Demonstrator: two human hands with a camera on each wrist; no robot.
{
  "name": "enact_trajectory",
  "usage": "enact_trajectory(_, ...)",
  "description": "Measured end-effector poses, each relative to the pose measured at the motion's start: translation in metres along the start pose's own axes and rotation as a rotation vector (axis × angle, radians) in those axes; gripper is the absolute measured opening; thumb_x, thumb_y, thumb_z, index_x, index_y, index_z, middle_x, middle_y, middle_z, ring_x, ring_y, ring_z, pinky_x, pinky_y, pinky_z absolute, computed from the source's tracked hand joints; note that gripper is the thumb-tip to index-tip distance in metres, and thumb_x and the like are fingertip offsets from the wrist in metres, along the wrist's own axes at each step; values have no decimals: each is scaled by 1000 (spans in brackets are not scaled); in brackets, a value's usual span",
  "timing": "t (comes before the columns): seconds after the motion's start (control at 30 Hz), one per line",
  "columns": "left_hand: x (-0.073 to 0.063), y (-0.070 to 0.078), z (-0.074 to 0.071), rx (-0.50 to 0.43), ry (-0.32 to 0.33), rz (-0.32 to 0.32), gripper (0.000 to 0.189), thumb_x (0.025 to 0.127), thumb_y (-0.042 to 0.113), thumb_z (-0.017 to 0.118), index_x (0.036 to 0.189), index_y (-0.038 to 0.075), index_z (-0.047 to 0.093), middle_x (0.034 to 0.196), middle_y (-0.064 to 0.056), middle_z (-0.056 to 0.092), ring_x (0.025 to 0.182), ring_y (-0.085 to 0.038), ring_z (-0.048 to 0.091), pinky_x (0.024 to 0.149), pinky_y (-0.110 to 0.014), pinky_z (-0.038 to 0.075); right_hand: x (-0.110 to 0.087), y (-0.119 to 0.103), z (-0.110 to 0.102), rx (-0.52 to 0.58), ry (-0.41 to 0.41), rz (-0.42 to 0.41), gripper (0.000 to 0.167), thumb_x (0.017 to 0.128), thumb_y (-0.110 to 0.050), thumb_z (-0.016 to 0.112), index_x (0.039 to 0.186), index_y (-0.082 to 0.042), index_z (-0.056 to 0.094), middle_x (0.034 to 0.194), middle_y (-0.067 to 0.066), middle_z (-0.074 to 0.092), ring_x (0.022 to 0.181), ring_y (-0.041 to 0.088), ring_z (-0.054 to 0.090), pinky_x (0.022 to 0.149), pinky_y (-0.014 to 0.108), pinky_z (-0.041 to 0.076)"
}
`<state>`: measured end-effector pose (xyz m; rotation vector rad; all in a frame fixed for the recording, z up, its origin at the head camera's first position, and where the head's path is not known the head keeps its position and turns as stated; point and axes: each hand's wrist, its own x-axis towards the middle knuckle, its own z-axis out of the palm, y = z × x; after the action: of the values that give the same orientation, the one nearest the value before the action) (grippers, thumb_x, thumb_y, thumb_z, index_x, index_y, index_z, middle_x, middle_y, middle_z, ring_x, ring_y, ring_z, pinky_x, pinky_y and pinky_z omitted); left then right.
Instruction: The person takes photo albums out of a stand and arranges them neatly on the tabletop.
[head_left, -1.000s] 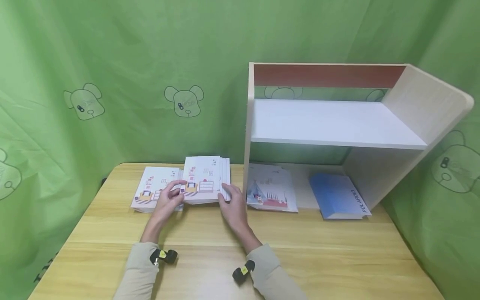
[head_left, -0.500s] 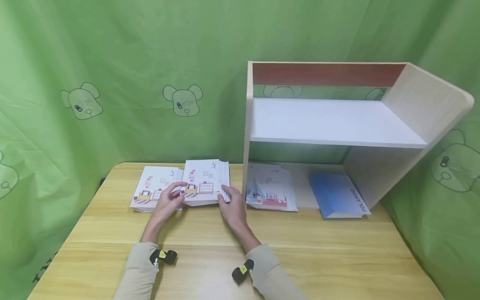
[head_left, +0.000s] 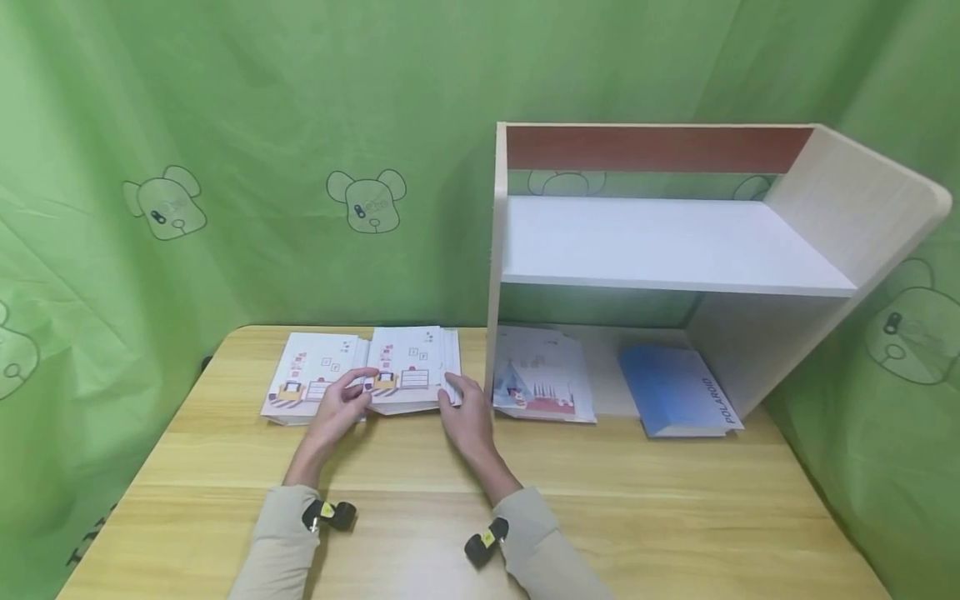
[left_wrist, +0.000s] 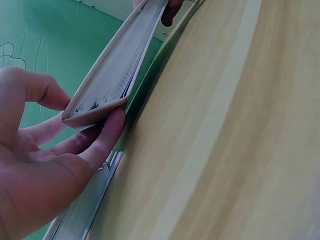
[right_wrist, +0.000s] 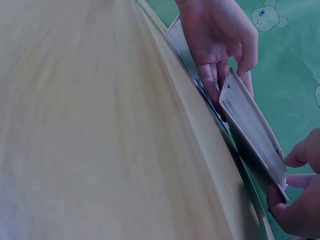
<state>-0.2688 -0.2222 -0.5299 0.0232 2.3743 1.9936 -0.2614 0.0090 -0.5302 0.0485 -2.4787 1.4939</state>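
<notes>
A white picture book, with a yellow vehicle printed on its cover, is held between both hands near the back of the table. My left hand pinches its left side, thumb beneath and fingers above, as the left wrist view shows at the book's corner. My right hand grips the right side the same way, seen at the lower right of the right wrist view. The book lies flat, slightly raised over the tabletop. Left of it, a book with a matching cover lies on the table, partly behind my left hand.
To the right stands a wooden bookshelf with a white middle shelf. On its lower level lie a white book with a tent picture and a blue book marked POLAROID. A green curtain hangs behind the table.
The held picture book has come down a little and slightly toward me. Both hands keep their grip and have barely moved.
</notes>
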Motion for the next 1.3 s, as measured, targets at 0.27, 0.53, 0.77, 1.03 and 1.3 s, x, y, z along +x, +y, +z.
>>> enact_trajectory(0.27, 0, 1, 1, 40, -36, 26, 52, 91, -5, 58, 142, 3, 56, 143, -28, 55, 120, -36, 63, 94, -33, 57, 0, 2, 0, -17, -17, -5, 36, 95, -11, 69, 129, -1, 68, 136, 22, 63, 132, 40, 54, 116, 52, 40)
enact_trajectory(0.53, 4, 0, 6, 40, -104, 79, 51, 94, -6, 58, 145, -4, 51, 156, -27, 41, 143, -43, 40, 116, -42, 38, 2, 4, -3, -37, -39, 37, 37, 95, -7, 69, 131, 0, 66, 138, 21, 61, 138, 40, 48, 118, 50, 37)
enact_trajectory(0.77, 0, 3, -1, 89, -89, 61, 50, 96, -2, 58, 145, -4, 51, 156, -27, 40, 145, -44, 37, 120, -45, 33, 1, 2, 1, -63, -70, 4, 37, 96, -8, 68, 132, 0, 66, 140, 26, 58, 138, 42, 48, 117, 54, 36)
enact_trajectory(1.03, -1, 7, -3, 115, -86, 35, 49, 98, 1, 60, 146, -3, 50, 157, -27, 39, 144, -45, 37, 118, -46, 35, 0, 1, 2, -98, -72, -43, 36, 95, -5, 68, 130, 3, 67, 139, 31, 56, 133, 47, 51, 115, 57, 38)
enact_trajectory(1.3, -2, 10, -3, 136, -93, 64, 49, 98, 0, 61, 145, -6, 50, 155, -28, 40, 144, -46, 37, 116, -46, 37, 0, 0, 2, -133, -100, -37, 37, 93, -3, 68, 130, 3, 66, 141, 29, 56, 133, 46, 51, 115, 57, 39)
